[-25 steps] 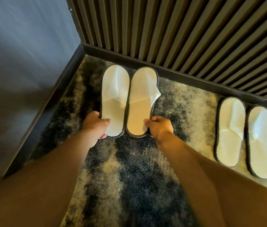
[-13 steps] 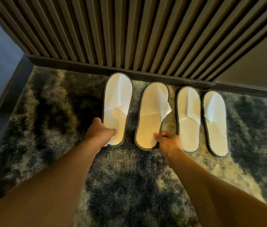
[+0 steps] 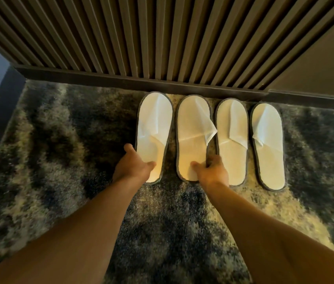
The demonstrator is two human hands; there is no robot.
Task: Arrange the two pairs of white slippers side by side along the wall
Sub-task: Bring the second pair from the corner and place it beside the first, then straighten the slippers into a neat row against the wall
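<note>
Slippers, all 4 of white towelling with dark grey piping, lie flat on the mottled grey-and-cream shag carpet (image 3: 59, 160), toes at the dark baseboard (image 3: 100, 77) of the slatted brown wall (image 3: 162, 37). The outer left slipper (image 3: 154, 128) and inner left slipper (image 3: 192, 136) are in hand; the right pair (image 3: 250, 140) lies untouched, just beside.

To finish well, I judge the left pair should be nudged until toes and heels line up with the right pair, narrowing the heel gap, and that slipper's flared upper flap pressed flat.

Left hand (image 3: 133, 167) pinches the outer slipper's heel, thumb on its insole. Right hand (image 3: 211, 171) grips the inner slipper's heel likewise, fingers curled round its right edge.
</note>
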